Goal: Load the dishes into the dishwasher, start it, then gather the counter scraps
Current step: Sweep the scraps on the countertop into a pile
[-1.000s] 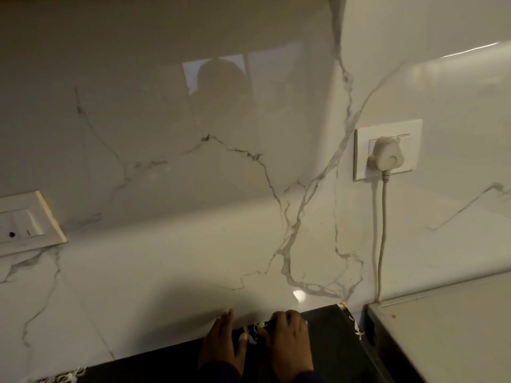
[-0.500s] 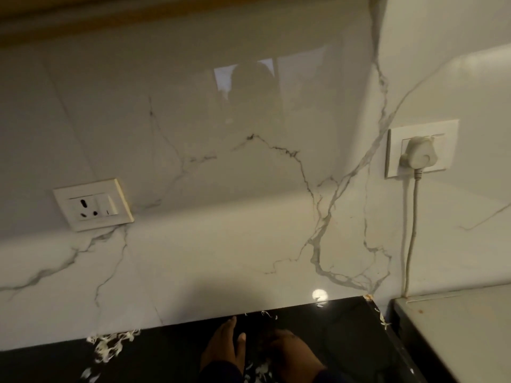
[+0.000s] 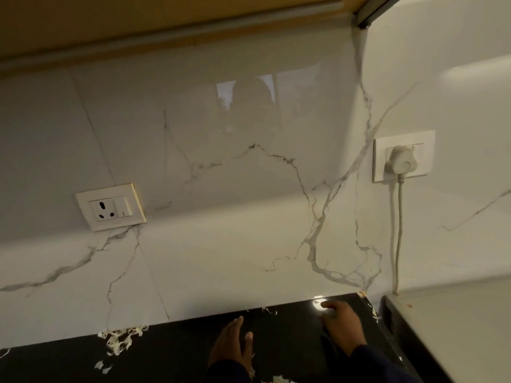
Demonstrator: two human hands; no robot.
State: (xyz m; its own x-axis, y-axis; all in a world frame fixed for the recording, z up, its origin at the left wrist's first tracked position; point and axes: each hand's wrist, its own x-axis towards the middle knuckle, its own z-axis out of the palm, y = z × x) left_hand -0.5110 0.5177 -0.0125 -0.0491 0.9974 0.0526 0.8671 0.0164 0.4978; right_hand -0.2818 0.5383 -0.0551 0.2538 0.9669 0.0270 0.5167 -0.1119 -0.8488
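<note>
Pale shredded scraps [image 3: 120,341] lie in a loose clump on the black counter [image 3: 171,352] at the foot of the wall, left of my hands. A few thin shreds [image 3: 269,310] sit by the wall between my hands, and a small pile [image 3: 279,379] shows at the bottom edge. My left hand [image 3: 232,346] lies flat on the counter, fingers straight and pointing at the wall. My right hand [image 3: 341,324] reaches to the counter's far right corner, fingers extended on the surface. Neither hand holds anything that I can see.
A white marble-look wall [image 3: 249,217] rises behind the counter. An empty socket plate [image 3: 110,207] is on the left. On the right a plug [image 3: 401,161] sits in a socket, its cord dropping behind a white appliance top [image 3: 456,327]. A cabinet underside [image 3: 138,20] hangs above.
My hands were side by side near the wall; now they are apart, the right one having slid right toward the corner. The view has shifted left and up, bringing in the left socket and scraps.
</note>
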